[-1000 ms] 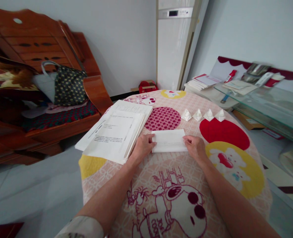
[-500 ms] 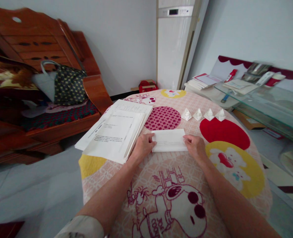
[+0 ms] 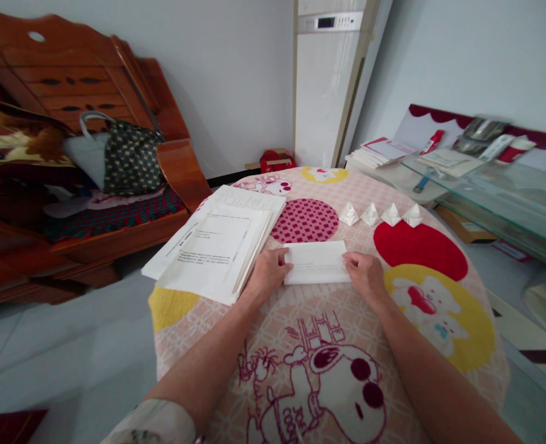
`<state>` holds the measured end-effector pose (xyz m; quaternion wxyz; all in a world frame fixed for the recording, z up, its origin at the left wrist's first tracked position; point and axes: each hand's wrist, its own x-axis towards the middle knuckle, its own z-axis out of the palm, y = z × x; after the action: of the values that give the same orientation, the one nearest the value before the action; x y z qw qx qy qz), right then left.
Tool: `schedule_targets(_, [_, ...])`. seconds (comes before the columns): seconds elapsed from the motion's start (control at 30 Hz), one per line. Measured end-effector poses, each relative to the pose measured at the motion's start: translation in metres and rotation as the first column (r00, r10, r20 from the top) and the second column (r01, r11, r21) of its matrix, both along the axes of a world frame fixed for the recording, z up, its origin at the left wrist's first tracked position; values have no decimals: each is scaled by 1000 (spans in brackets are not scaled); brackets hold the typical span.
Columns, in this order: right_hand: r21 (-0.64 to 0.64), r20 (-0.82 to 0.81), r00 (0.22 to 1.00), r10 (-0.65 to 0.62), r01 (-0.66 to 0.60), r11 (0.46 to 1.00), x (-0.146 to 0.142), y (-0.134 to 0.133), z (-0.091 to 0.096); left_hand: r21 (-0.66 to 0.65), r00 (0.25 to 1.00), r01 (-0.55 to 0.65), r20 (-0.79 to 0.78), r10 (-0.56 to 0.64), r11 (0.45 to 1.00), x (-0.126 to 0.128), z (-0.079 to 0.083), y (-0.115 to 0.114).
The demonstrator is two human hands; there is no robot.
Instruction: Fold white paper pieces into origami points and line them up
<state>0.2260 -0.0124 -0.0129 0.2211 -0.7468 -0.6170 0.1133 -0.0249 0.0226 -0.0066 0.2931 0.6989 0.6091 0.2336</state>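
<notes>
A folded white sheet of paper (image 3: 318, 263) lies flat on the table in front of me, its long side running left to right, with faint print showing through. My left hand (image 3: 271, 269) pinches its left edge, thumb on top. At the right edge my right hand (image 3: 364, 272) grips the paper between thumb and curled fingers. Beyond it, several small folded paper boats (image 3: 371, 214) stand in a row. To the left of my left hand rests a stack of printed paper sheets (image 3: 217, 246).
The round table wears a patterned cloth (image 3: 273, 327). On the right stands a glass-topped table (image 3: 495, 179) beside a pile of papers (image 3: 379, 151). A wooden bench (image 3: 92, 74) with a dotted bag (image 3: 131, 157) is on the left. Behind is a tall white cabinet unit (image 3: 323, 92).
Both hands keep their hold on the folded paper, which stays in place. The whole view has shifted very slightly.
</notes>
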Motion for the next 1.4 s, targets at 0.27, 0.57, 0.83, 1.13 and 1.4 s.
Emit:
schedule_targets(0.27, [-3, 3, 1000, 1, -1, 1000, 0, 0, 0, 6, 1000, 5, 1, -5, 1000, 0, 2, -1])
schedule_targets(0.57, [-44, 10, 1000, 10, -10, 999, -2, -1, 4, 37, 984, 45, -176, -38, 998, 3, 5, -3])
schedule_targets(0.83, [-23, 26, 1000, -14, 14, 1000, -3, 0, 1, 401, 971, 183, -215, -102, 898, 1, -13, 3])
schedule_targets(1.13, [3, 30, 999, -21, 21, 1000, -3, 0, -1, 369, 900, 431, -103, -424, 823, -5, -40, 14])
schedule_targets(1.4, [-47, 64, 998, -16, 19, 999, -6, -1, 5, 251, 783, 616, -298, -545, 747, 2, -15, 2])
